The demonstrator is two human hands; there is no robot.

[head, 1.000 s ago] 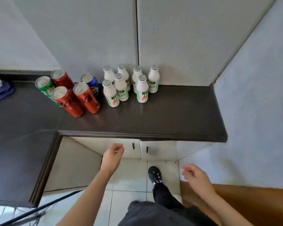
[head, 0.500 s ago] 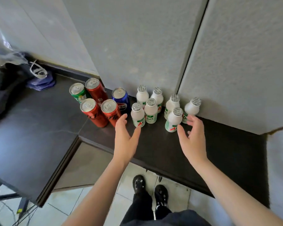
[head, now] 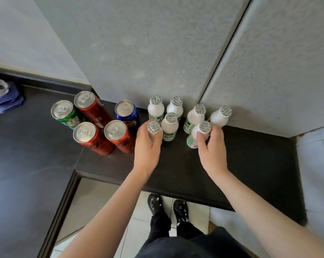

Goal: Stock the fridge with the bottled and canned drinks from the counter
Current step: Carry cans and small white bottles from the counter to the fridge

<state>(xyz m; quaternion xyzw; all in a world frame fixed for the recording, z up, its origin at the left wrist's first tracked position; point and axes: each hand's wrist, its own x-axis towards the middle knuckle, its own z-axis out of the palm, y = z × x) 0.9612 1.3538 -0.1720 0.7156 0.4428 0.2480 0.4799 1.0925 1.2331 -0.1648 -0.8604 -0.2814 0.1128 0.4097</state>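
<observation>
Five cans point(head: 83, 132) stood near the tabletop's point(head: 176, 170) back edge, left of the bottles. I recorded the left hand point(head: 147, 148) with fingers point(head: 142, 130) wrapped round the front-left bottle point(head: 154, 128) just below its foil cap. The right hand point(head: 212, 149) gripped the front-right bottle point(head: 204, 128) likewise. Neither bottle appeared lifted; five more stood behind. I judged them light, stiff, smooth plastic with puncturable foil: best held at the shoulder, never the cap.

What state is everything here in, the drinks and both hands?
Left hand: grips the front-left bottle.
Right hand: grips the front-right bottle.
Other five bottles: upright, capped, on the counter.
Five cans: upright, unopened.
</observation>
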